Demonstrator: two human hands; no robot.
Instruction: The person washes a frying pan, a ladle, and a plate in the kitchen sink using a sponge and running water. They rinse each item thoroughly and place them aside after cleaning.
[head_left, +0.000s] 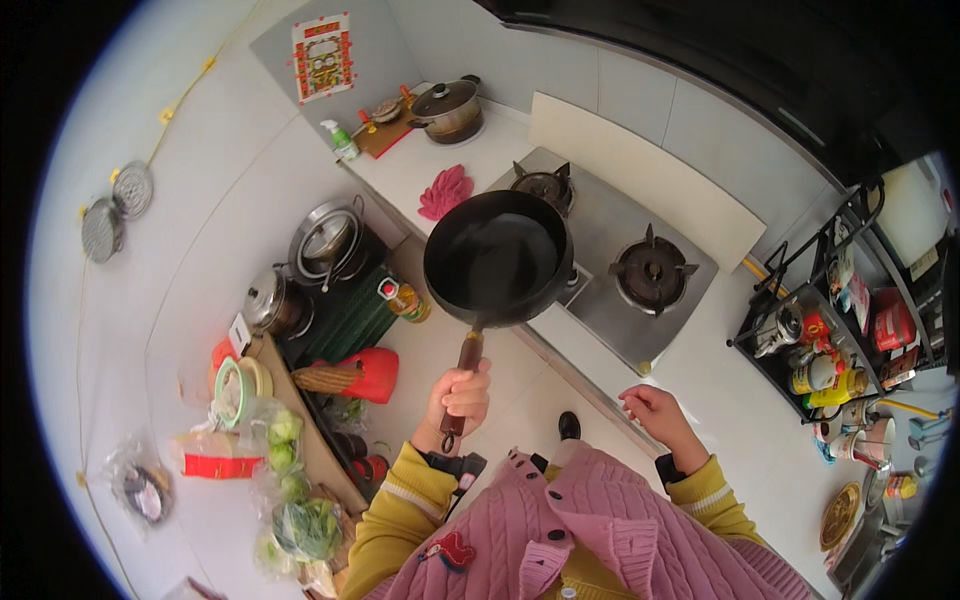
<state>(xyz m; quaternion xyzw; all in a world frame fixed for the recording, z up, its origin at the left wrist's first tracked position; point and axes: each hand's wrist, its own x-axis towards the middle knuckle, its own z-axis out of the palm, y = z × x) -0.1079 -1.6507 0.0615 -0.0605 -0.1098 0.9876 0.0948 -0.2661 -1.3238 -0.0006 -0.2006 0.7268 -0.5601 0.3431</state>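
Note:
My left hand grips the brown wooden handle of a black frying pan. The pan is held up in front of the counter's edge, and from above it covers part of the left side of the gas stove. Its dark inside holds no food that I can see. Over the counter's front edge, my right hand hovers with loosely curled fingers and nothing in them. The stove's left burner is partly hidden by the pan; the right burner shows fully.
A pink cloth or glove lies left of the stove, with a lidded pot behind it. A black rack of seasonings stands at right. An oil bottle and bagged vegetables are on the left.

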